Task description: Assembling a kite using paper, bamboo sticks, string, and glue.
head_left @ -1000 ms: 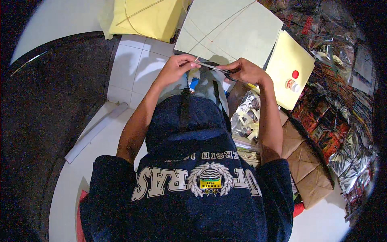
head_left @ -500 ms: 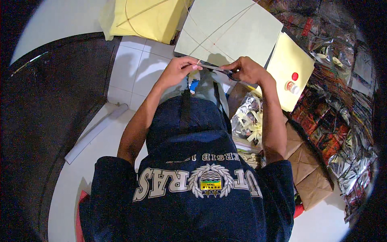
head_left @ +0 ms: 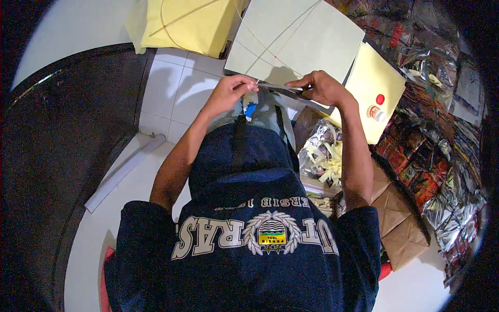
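Note:
My left hand (head_left: 233,94) is closed in a pinch on a thin, pale-tipped stick (head_left: 258,81). Beyond it, thin crossing lines (head_left: 276,56), sticks or threads, reach over the pale board; how they join at my fingers is too fine to make out. My right hand (head_left: 323,88) is closed around the handles of a pair of scissors (head_left: 283,89). The scissors point left, with their blades slightly apart and their tips beside my left fingertips. Below my hands, a blue and white patch (head_left: 250,111) shows on the grey cloth over my lap.
Yellow sheets (head_left: 189,26) with a bent thin stick lie far left. Right of the board (head_left: 299,34), another yellow sheet (head_left: 371,86) carries a small white bottle (head_left: 378,114) and red cap (head_left: 380,99). Clear bags with pale scraps (head_left: 322,153) lie nearer; a white tube (head_left: 125,171) rests left.
The scissor blades have parted a little, and my right hand has shifted slightly right and away. The crossing lines have shifted slightly on the board. My left hand stays nearly in place.

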The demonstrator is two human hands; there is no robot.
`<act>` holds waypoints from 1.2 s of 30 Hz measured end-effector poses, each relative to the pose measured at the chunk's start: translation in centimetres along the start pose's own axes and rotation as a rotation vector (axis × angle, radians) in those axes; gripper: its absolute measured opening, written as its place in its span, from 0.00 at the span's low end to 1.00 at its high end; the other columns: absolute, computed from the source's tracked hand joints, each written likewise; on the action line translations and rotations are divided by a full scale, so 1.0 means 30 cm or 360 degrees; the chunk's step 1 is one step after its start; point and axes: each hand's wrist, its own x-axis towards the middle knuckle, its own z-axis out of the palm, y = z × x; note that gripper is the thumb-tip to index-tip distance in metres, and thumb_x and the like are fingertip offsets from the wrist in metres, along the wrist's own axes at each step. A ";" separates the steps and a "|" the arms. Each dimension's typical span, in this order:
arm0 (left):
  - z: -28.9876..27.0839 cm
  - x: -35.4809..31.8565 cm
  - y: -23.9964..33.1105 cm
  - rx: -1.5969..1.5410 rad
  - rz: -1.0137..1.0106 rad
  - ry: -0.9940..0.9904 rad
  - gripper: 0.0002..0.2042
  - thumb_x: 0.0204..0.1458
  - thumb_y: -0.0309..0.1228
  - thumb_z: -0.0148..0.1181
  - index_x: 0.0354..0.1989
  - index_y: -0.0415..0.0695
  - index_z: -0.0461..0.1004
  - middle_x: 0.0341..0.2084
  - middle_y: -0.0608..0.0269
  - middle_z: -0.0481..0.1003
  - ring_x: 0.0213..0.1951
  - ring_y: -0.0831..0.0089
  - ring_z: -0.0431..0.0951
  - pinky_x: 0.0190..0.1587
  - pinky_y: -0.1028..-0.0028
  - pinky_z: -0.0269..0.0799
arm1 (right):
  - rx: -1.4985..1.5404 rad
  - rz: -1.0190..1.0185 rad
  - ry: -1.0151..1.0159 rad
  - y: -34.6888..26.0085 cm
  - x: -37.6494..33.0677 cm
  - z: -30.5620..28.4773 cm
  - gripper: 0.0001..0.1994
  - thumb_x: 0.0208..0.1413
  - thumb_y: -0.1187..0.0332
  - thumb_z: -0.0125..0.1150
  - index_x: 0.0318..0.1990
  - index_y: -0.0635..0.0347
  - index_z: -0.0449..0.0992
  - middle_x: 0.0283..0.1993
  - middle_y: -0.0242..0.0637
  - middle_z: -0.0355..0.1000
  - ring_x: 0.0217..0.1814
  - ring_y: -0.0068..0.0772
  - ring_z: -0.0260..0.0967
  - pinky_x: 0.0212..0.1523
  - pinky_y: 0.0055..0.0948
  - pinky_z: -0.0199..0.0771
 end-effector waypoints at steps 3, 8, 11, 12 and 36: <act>-0.021 0.008 -0.016 0.0149 0.0076 0.0049 0.10 0.66 0.27 0.61 0.47 0.31 0.81 0.41 0.56 0.85 0.46 0.71 0.85 0.53 0.71 0.79 | 0.0040 0.0034 -0.0003 -0.010 0.007 0.006 0.28 0.51 0.78 0.64 0.61 0.41 0.82 0.47 0.49 0.83 0.37 0.38 0.79 0.49 0.35 0.78; -0.025 0.015 -0.047 0.0226 0.0093 0.0153 0.09 0.65 0.28 0.62 0.44 0.33 0.83 0.39 0.56 0.85 0.42 0.73 0.85 0.49 0.72 0.79 | 0.0154 -0.0042 0.0073 0.027 0.031 0.069 0.26 0.52 0.74 0.65 0.61 0.40 0.82 0.45 0.48 0.84 0.37 0.38 0.79 0.49 0.35 0.78; -0.022 0.027 -0.061 0.0313 -0.0002 0.0203 0.09 0.64 0.28 0.61 0.43 0.33 0.82 0.38 0.56 0.85 0.41 0.72 0.86 0.48 0.73 0.79 | 0.0306 0.0127 -0.0035 0.060 0.040 0.106 0.25 0.54 0.69 0.66 0.61 0.39 0.82 0.45 0.45 0.85 0.37 0.36 0.80 0.48 0.34 0.78; -0.019 0.039 -0.074 0.0310 -0.0005 0.0204 0.09 0.64 0.28 0.61 0.43 0.33 0.82 0.38 0.56 0.85 0.41 0.72 0.86 0.48 0.73 0.79 | 0.0401 0.0168 -0.0086 0.087 0.042 0.126 0.25 0.55 0.68 0.66 0.62 0.40 0.82 0.44 0.42 0.86 0.37 0.30 0.78 0.48 0.32 0.77; -0.016 0.021 -0.174 -0.0208 -0.0454 0.0585 0.11 0.68 0.28 0.57 0.47 0.31 0.80 0.39 0.56 0.84 0.39 0.72 0.85 0.44 0.73 0.81 | 0.2517 0.0409 -0.0248 0.195 0.185 0.525 0.28 0.65 0.64 0.65 0.69 0.65 0.70 0.29 0.16 0.57 0.28 0.11 0.53 0.28 0.14 0.54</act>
